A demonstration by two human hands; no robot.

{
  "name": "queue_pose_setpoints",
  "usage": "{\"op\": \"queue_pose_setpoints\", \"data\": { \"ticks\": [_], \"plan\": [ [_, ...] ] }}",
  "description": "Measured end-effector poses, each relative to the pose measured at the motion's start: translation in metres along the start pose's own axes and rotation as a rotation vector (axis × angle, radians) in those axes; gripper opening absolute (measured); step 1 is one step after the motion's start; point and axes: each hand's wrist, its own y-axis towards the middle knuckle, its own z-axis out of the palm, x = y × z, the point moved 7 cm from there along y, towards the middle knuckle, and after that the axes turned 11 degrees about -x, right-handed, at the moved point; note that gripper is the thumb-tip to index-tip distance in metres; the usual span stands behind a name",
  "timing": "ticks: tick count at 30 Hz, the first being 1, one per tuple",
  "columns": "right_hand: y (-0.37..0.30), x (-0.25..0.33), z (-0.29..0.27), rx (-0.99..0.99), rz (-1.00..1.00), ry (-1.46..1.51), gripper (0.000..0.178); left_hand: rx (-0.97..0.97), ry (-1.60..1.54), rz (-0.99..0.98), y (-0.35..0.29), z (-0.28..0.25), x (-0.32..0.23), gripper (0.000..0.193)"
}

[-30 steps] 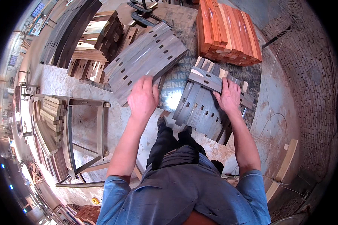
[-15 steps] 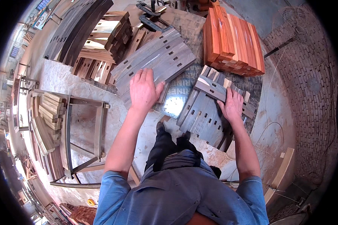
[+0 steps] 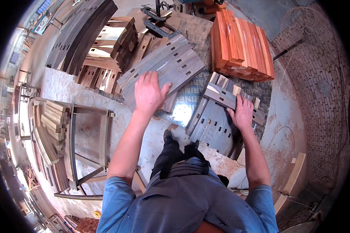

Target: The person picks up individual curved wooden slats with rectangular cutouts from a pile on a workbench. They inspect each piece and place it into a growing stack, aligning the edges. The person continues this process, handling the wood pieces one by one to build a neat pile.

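My left hand (image 3: 148, 93) lies flat, fingers stretched out, on a row of grey-brown wooden boards (image 3: 169, 62) with small rectangular slots. Those boards rest side by side, slanting across the table. On the right, my right hand (image 3: 243, 112) has its fingers bent over a short slotted wooden slat (image 3: 220, 97). This slat lies across a second stack of slotted grey boards (image 3: 212, 126), above their surface at the far end. Part of the slat is hidden beneath my fingers and palm.
A block of stacked reddish-orange wood pieces (image 3: 241, 46) stands at the back right. Dark curved boards (image 3: 79, 37) and pale pieces (image 3: 112, 40) are piled at the left. Metal clamps (image 3: 157, 25) lie behind. A wooden-framed rack (image 3: 70, 143) stands left; a wire fan (image 3: 299, 29) is far right.
The whole view has shifted slightly, so the table sits a little lower. My left hand stays on the boards. My right hand keeps the slat, whose broad face now shows more brightly.
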Motion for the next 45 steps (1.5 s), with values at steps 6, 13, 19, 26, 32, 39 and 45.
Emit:
{"op": "queue_pose_setpoints", "data": {
  "ticks": [6, 13, 19, 26, 32, 39, 45],
  "plan": [
    [0.000, 0.002, -0.002, -0.006, -0.002, -0.002, 0.077, -0.060, 0.034, 0.015, 0.016, 0.003, 0.015, 0.054],
    [0.000, 0.000, -0.001, -0.015, 0.003, 0.017, 0.074, -0.008, 0.024, -0.010, 0.034, 0.007, 0.027, 0.051],
    [0.001, 0.002, -0.006, -0.044, -0.021, 0.032, 0.074, -0.019, 0.111, 0.010, 0.037, 0.036, 0.049, 0.059],
    [0.000, -0.001, -0.008, -0.065, -0.011, 0.060, 0.074, 0.034, 0.150, 0.001, 0.038, 0.042, 0.048, 0.063],
    [0.003, -0.002, -0.009, -0.077, -0.010, 0.075, 0.074, -0.012, 0.131, 0.078, 0.036, 0.036, 0.045, 0.064],
    [-0.001, -0.007, -0.005, -0.042, 0.016, 0.092, 0.074, 0.087, -0.016, 0.253, -0.040, -0.008, -0.029, 0.067],
    [0.001, -0.004, -0.004, -0.061, 0.007, 0.047, 0.074, 0.188, 0.325, 0.283, -0.083, -0.005, -0.015, 0.055]
  ]
}}
